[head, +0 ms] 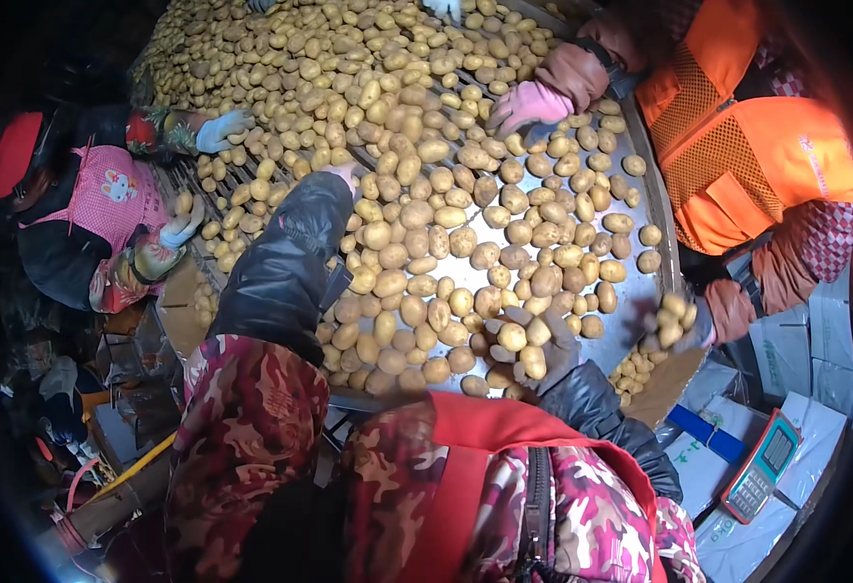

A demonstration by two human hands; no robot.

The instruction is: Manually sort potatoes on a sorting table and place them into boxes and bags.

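Observation:
Many potatoes (390, 255) lie spread over a metal sorting table (470, 222), piled thickest at the top of the view. My left hand (344, 175), in a pink glove, reaches out among them; its fingers are mostly hidden by my dark sleeve, so its grip does not show. Near the table's front edge, my right hand (554, 350) wears a greyish glove and is turned up, holding several potatoes (525, 342) together. Other potatoes lie around both hands.
A co-worker in an orange vest (732, 146) stands right, holding potatoes over a carton (670, 386). Another in a pink apron (116, 186) works left, one hand holding a potato. White boxes (732, 466) and a scale display (761, 466) are at lower right. Other gloved hands show at the top.

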